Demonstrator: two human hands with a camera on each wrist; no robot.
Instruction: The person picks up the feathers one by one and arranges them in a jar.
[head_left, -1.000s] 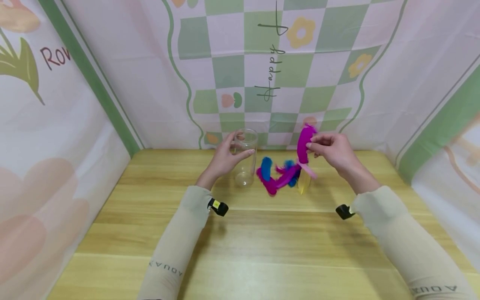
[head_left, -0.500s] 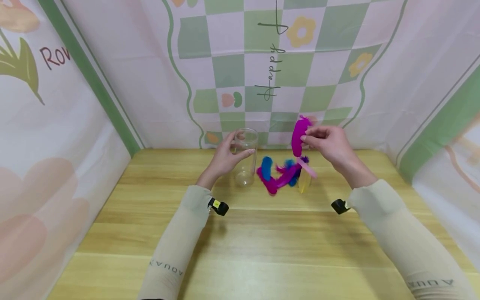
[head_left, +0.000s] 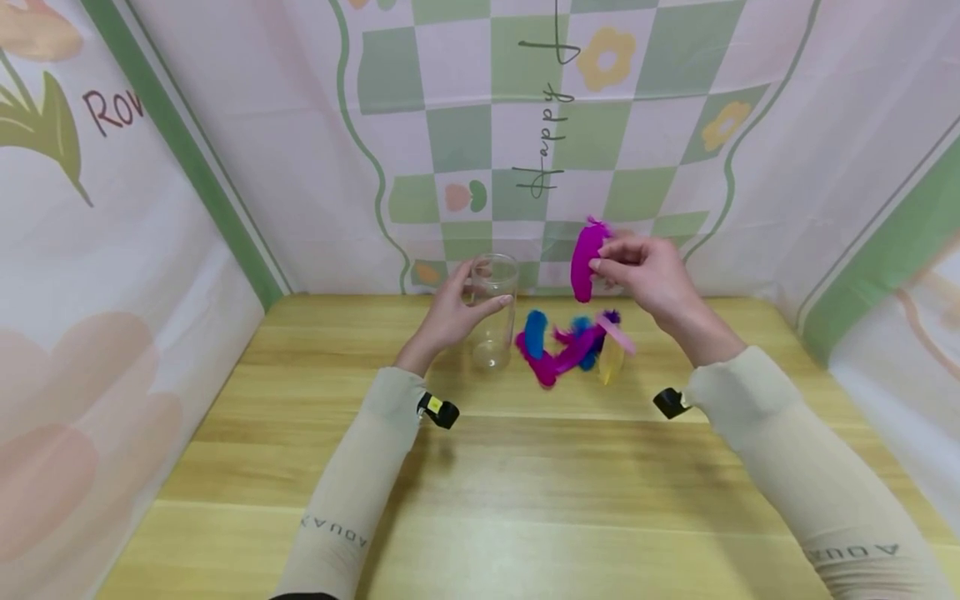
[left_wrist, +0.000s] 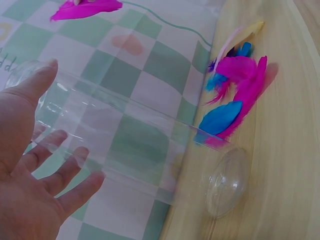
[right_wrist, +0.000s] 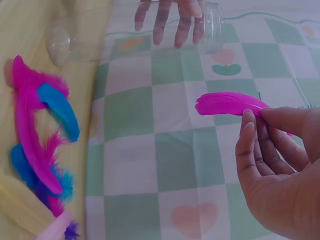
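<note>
My left hand (head_left: 456,310) steadies a tall clear jar (head_left: 491,333) near its upper part, thumb on one side and fingers on the other. The jar stands upright on the table, and through its wall the fingers show in the right wrist view. A magenta feather (right_wrist: 225,103) is pinched between the thumb and fingertips of my right hand (head_left: 651,271). It is held in the air, to the right of the jar's rim. Below it lie loose feathers: a blue one (head_left: 535,333), magenta ones (head_left: 576,350), a pale pink one (head_left: 617,333) and a yellow one (head_left: 611,367).
The wooden table (head_left: 480,500) meets a patterned cloth (head_left: 525,108) hung upright right behind the jar and feathers. More cloth hangs at the left (head_left: 150,292) and right sides. A small black camera sits on each wrist.
My right hand has lifted the magenta feather up and to the left, off the pile and nearer to the jar. The left hand and the jar have stayed in place.
</note>
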